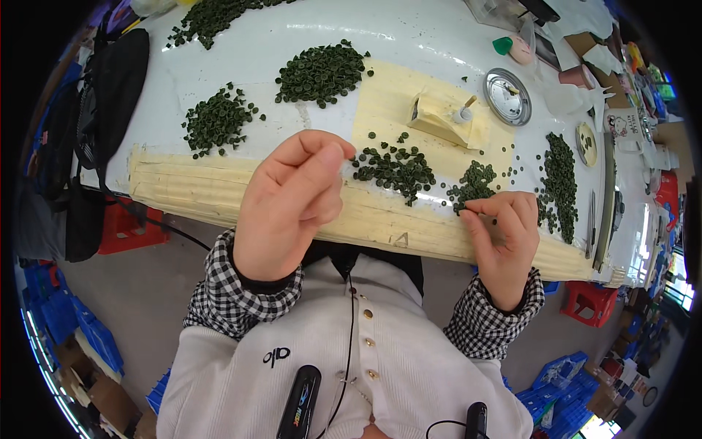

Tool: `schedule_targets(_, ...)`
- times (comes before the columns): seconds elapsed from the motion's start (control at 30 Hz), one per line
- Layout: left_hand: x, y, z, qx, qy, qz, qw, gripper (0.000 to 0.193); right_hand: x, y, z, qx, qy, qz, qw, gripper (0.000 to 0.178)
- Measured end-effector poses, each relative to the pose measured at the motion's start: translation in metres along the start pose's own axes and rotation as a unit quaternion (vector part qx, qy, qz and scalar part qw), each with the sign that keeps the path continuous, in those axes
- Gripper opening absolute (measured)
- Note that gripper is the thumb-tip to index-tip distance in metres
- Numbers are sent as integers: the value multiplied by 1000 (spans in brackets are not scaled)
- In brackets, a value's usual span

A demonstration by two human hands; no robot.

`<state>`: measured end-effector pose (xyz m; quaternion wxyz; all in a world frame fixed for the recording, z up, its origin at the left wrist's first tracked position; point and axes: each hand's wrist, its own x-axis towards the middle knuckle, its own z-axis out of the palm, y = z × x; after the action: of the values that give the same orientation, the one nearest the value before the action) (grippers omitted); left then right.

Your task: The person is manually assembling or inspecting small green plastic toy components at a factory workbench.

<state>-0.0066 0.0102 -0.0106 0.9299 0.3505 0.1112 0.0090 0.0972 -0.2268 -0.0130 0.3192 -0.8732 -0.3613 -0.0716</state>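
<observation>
My left hand is raised over the table's front edge, thumb and forefinger pinched. At its fingertips shows a small dark green round piece. Lower and to the right, my right hand also pinches, its fingertips at the near side of a small heap of flat green pieces. What those fingertips hold, if anything, is too small to make out. Between my hands lies a loose pile of dark green cup-like pieces. Behind it stands a block wrapped in cream tape, with a small white cup and a short stick on top.
More dark green piles lie at the back left, at the left and as a long heap at the right. A round metal lid sits beyond the block. Metal tweezers lie far right; a black bag hangs left.
</observation>
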Motion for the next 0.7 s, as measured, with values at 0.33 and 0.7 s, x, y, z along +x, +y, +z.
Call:
schedule_targets(0.33,-6,-4,6,-268,100,-61,956,33,2,5,2,-37,-27,-50,998,15)
schedule_targets(0.7,-2,-17,1,-191,22,-103,976,26,-11,4,3,303,141,169,927,12)
